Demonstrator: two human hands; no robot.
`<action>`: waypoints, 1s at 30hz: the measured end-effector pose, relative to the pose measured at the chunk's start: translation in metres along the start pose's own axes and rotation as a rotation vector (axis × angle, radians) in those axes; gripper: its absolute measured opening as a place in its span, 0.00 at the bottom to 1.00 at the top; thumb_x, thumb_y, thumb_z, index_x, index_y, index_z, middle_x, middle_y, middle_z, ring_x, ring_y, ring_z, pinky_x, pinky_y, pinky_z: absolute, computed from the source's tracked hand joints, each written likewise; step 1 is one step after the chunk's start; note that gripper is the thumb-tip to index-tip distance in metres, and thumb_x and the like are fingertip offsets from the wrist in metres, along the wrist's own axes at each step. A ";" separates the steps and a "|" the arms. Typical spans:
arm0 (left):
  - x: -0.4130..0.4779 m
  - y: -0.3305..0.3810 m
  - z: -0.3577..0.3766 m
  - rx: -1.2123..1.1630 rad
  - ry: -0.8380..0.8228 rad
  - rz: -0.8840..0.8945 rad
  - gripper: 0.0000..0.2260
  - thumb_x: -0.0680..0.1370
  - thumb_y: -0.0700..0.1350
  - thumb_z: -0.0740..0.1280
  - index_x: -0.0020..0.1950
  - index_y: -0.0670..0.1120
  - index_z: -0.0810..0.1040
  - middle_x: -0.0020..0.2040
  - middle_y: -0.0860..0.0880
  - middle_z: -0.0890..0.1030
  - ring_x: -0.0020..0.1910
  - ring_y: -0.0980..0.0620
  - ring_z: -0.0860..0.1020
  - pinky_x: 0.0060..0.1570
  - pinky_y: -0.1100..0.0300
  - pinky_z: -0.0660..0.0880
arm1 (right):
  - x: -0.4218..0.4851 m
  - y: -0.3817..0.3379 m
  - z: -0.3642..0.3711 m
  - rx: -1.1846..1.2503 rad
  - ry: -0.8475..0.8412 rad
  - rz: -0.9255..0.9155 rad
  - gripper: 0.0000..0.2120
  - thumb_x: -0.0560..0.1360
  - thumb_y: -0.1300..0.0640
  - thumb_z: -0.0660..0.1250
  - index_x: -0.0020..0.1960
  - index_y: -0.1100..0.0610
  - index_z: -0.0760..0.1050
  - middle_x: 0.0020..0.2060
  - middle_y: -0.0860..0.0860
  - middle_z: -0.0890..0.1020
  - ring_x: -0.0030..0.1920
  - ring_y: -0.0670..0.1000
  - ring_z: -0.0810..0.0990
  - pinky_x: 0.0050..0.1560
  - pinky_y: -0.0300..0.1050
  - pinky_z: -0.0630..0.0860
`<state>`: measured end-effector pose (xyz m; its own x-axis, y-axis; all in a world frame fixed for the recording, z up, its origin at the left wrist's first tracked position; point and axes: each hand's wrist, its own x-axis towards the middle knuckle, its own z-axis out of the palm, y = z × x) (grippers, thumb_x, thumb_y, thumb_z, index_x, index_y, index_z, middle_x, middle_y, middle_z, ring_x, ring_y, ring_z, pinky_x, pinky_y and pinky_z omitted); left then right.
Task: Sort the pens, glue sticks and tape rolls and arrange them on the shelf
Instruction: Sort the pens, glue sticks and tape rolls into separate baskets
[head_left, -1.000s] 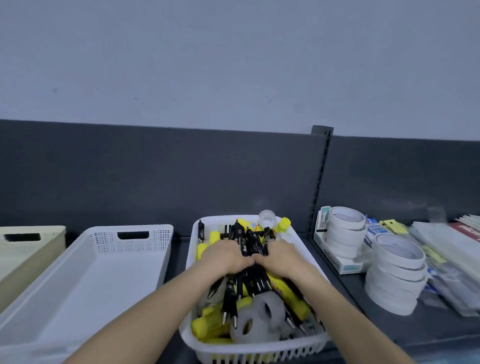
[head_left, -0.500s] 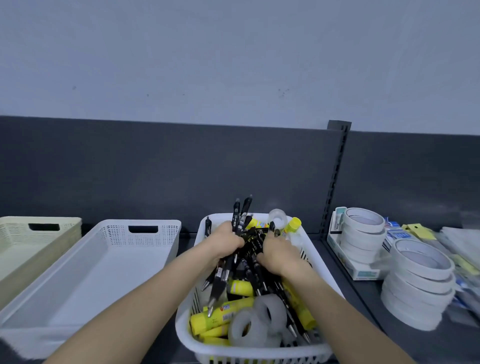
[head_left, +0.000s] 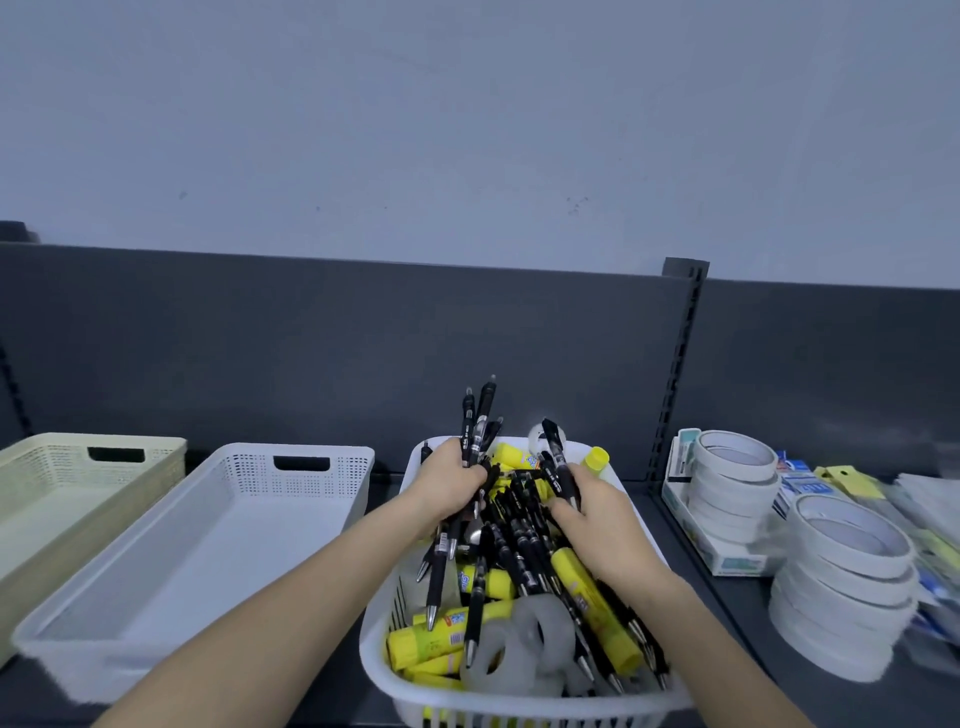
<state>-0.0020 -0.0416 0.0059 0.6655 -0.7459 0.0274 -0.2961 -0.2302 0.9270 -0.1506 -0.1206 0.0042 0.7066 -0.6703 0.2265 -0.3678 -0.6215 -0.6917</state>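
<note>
Both hands in basket (head_left: 378, 657) at shelf's (head_left: 743, 616) front edge.
We see left hand (head_left: 451, 483) fisted round black pens (head_left: 485, 410); right hand (head_left: 597, 514) curled on others; yellow glue sticks (head_left: 426, 636), frosted tape rolls (head_left: 524, 647) beneath.

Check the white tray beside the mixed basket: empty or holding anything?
Empty: the white tray shows only its bare floor and walls; nothing lies inside.

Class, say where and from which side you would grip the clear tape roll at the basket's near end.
Grip the tape roll from above on the near side: thumb through its open core, fingers on the outer rim. The core faces up, and pens crowd its far side.
</note>
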 end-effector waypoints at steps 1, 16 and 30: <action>0.001 0.000 0.001 -0.006 0.010 0.009 0.07 0.77 0.33 0.57 0.43 0.44 0.68 0.33 0.46 0.71 0.28 0.52 0.73 0.28 0.65 0.70 | -0.005 -0.002 -0.002 0.027 -0.012 -0.002 0.10 0.77 0.62 0.57 0.56 0.61 0.71 0.41 0.58 0.78 0.37 0.52 0.72 0.39 0.47 0.71; -0.047 0.018 -0.133 -0.180 0.253 0.093 0.09 0.76 0.34 0.58 0.48 0.48 0.66 0.44 0.44 0.74 0.35 0.52 0.75 0.27 0.63 0.69 | -0.014 -0.089 0.044 0.164 -0.033 -0.235 0.06 0.76 0.62 0.60 0.50 0.56 0.74 0.25 0.47 0.67 0.27 0.47 0.65 0.31 0.45 0.61; -0.079 -0.112 -0.395 -0.168 0.430 -0.012 0.12 0.72 0.26 0.55 0.38 0.44 0.66 0.35 0.45 0.69 0.34 0.47 0.71 0.33 0.57 0.68 | 0.004 -0.279 0.241 0.247 -0.231 -0.155 0.08 0.74 0.61 0.58 0.37 0.56 0.65 0.30 0.49 0.69 0.29 0.48 0.65 0.30 0.42 0.59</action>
<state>0.2493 0.2903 0.0477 0.9023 -0.4089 0.1364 -0.1954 -0.1059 0.9750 0.1005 0.1477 0.0323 0.8708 -0.4488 0.2004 -0.1082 -0.5727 -0.8126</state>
